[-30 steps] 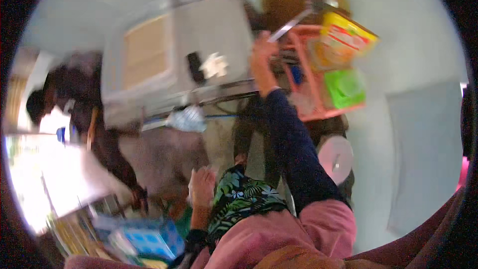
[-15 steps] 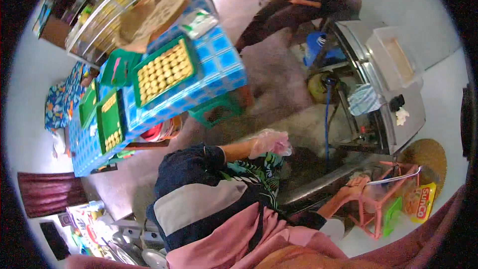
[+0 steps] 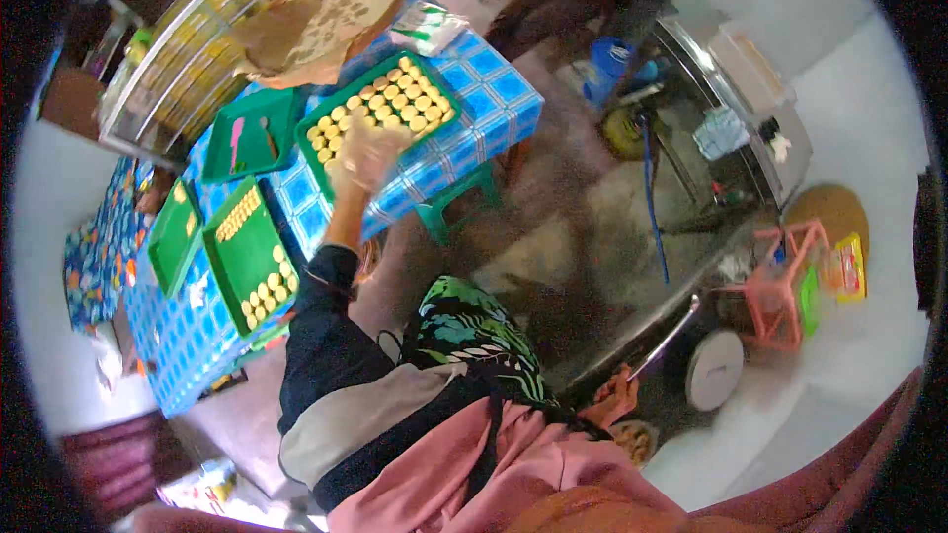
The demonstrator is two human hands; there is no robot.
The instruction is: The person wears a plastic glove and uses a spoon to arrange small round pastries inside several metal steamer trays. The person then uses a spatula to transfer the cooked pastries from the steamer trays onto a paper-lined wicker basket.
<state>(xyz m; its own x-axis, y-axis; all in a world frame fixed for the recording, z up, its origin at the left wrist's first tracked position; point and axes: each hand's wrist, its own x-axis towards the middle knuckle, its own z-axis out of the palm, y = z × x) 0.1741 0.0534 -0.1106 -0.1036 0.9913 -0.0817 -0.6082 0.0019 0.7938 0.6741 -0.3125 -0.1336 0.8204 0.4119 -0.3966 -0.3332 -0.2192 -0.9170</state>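
At near right, a long metal utensil [image 3: 668,339] is grasped in the right hand [image 3: 616,397], drawn back from the pink basket [image 3: 768,296]. The gloved left hand [image 3: 369,153], earlier held above the leaf-print cloth [image 3: 474,331], is now extended to the far-left green pastry tray [image 3: 441,130]; its blurred grip cannot be told.

left: table [image 3: 504,104], trays [image 3: 247,255] on it, pastry pieces [image 3: 418,123] in several | right: basket [image 3: 775,294], packet [image 3: 849,268] right of it
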